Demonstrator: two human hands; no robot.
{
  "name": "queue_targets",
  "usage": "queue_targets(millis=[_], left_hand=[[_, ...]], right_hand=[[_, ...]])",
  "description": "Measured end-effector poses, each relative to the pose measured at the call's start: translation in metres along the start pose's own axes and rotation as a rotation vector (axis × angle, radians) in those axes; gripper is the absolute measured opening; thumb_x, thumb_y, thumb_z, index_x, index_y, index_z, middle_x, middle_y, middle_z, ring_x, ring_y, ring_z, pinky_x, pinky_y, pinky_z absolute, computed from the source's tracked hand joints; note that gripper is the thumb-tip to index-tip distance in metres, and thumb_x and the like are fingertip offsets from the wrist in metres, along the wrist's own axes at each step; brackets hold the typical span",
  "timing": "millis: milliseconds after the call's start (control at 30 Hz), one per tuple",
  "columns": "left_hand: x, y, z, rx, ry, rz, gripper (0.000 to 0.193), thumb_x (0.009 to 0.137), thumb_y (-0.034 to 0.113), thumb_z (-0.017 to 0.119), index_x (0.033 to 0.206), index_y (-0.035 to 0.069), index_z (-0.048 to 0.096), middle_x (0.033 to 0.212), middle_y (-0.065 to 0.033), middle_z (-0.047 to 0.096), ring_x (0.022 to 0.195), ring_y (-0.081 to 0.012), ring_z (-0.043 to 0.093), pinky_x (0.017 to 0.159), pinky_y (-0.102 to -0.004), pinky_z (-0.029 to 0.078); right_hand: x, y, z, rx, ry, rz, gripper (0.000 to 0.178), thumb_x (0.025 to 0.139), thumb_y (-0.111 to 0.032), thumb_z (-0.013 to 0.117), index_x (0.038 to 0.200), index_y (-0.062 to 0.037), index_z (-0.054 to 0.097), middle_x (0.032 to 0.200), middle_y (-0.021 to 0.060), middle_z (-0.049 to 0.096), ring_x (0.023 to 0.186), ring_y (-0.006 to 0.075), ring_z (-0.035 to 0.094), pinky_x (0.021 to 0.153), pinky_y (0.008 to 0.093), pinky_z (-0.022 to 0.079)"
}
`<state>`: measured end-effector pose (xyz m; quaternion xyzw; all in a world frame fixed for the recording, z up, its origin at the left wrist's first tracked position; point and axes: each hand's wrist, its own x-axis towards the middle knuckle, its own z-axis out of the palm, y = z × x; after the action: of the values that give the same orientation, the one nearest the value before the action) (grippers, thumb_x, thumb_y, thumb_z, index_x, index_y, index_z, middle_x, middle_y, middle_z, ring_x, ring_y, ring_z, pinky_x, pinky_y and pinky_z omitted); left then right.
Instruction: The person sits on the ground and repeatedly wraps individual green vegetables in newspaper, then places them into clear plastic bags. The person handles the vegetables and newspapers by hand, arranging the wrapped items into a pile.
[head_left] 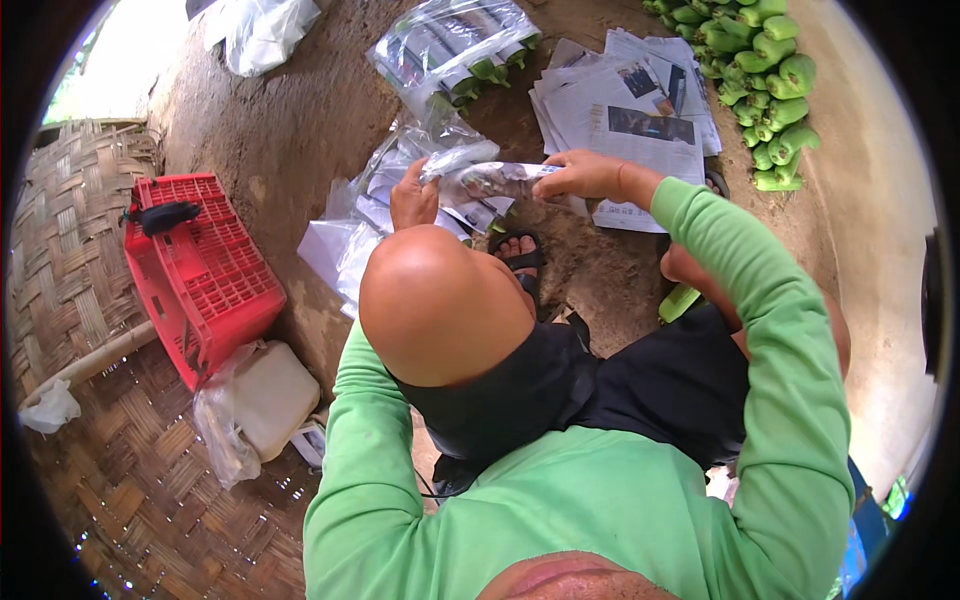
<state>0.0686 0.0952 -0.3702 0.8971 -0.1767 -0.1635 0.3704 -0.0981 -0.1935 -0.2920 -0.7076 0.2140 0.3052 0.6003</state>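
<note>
A newspaper-wrapped roll (500,181) lies crosswise between my two hands, partly in a clear plastic bag (462,157). My left hand (412,197) is closed at the roll's left end, on the bag's plastic; its fingertips are partly hidden. My right hand (582,176) grips the roll's right end, thumb along it. Just below and left of the roll lie more paper wraps and loose plastic (345,245), with green tips showing. Farther off, a clear bag (450,45) holds several paper-wrapped green vegetables, their ends sticking out.
Newspaper sheets (640,125) lie beyond my right hand. Long green vegetables (770,90) are heaped along the wall; one green vegetable (679,302) lies by my right leg. At left are a red plastic crate (215,260), a whitish container (275,400) and a woven bamboo panel (150,490).
</note>
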Motion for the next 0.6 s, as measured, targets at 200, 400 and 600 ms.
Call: queue_targets(millis=[200,400,600], left_hand=[[-0.019,-0.01,0.007,-0.05,0.09,0.167,0.042,0.093,0.023,0.074,0.135,0.019,0.069,0.105,-0.0201,0.077,0.096,-0.0404,0.075,0.082,-0.0475,0.058],[-0.044,0.029,0.022,-0.014,-0.138,0.078,0.04,0.096,0.024,0.07,0.135,0.016,0.068,0.099,-0.0223,0.075,0.092,-0.0414,0.074,0.081,-0.0481,0.056],[-0.065,-0.032,0.033,0.216,-0.21,0.147,0.022,0.095,0.017,0.067,0.116,0.009,0.068,0.114,-0.023,0.07,0.109,-0.0437,0.065,0.089,-0.05,0.052]], right_hand=[[0.062,0.01,0.044,0.376,0.007,-0.085,0.068,0.089,-0.038,0.083,0.141,-0.0011,0.061,0.12,0.0077,0.071,0.108,0.0151,0.065,0.096,0.0312,0.051],[0.122,0.039,0.07,0.746,0.208,-0.151,0.061,0.09,-0.022,0.084,0.143,-0.0044,0.06,0.117,0.0024,0.072,0.107,0.0118,0.066,0.096,0.0284,0.051],[0.145,0.045,0.077,0.513,0.366,-0.106,0.061,0.086,-0.028,0.084,0.138,-0.0026,0.065,0.117,0.0063,0.074,0.101,0.016,0.069,0.09,0.0319,0.054]])
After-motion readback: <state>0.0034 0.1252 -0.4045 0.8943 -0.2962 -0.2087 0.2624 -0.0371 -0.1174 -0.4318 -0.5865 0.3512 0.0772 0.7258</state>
